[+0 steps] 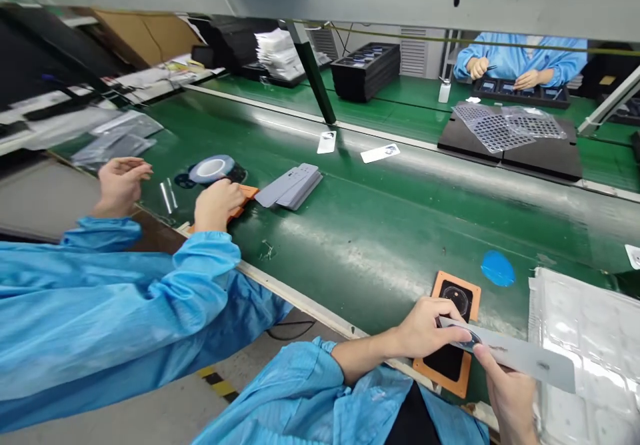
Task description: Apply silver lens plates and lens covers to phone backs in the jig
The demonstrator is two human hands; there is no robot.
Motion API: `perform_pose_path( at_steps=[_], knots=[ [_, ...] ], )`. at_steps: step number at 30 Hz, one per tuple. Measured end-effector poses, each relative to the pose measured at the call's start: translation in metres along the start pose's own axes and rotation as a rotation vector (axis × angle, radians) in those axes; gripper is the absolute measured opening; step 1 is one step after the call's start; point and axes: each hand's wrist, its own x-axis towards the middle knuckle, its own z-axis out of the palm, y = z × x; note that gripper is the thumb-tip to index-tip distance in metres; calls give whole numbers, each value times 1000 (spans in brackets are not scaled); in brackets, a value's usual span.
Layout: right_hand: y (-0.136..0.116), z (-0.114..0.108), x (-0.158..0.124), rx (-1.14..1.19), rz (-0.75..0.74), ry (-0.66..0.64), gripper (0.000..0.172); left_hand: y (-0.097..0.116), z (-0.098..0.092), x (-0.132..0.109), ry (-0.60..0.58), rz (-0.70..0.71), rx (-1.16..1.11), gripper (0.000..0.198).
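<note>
Close in, grips strip [530, 359] from below with right hand [507, 395], thumb on top, fingers closed; pinches its left end with left hand [425, 330], fingertips shut. Holds it long axis left to right, low over jig [457, 298], left hand nearer the jig. Shows one strip, one jig here, one blue disc [498, 268] beyond; farther left, by co-worker's hands [217, 205], second jig [249, 193], one tape roll [213, 168]; farthest, two white cards [327, 141].

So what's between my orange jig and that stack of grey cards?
Nothing: the head view shows only bare, scuffed green belt between the orange jig and the grey cards.
</note>
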Motion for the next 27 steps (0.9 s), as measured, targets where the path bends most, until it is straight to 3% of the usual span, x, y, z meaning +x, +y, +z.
perform_pose_path(
  at_steps=[7, 11, 14, 17, 20, 23, 27],
  knots=[
    [10, 16, 8, 144, 71, -44, 34, -20, 3, 2, 60, -131, -142, 33],
    [-2, 24, 21, 221, 110, -32, 39, -24, 3, 8, 78, -243, -270, 35],
    [-38, 23, 65, 319, 111, -32, 46, -21, -2, 11, 81, -229, -276, 48],
    [-87, 12, 133, 411, 2, 6, 46, -20, -11, 11, 41, -176, -86, 37],
    [-116, 3, 179, 332, 41, -146, 34, -25, -19, 7, -30, -14, 231, 30],
    [-107, 13, 170, 249, 109, -294, 36, -41, -26, 2, -57, 190, 559, 34],
    [-74, 15, 117, 49, 166, -524, 40, -70, -35, -2, -75, 278, 866, 55]
  ],
)
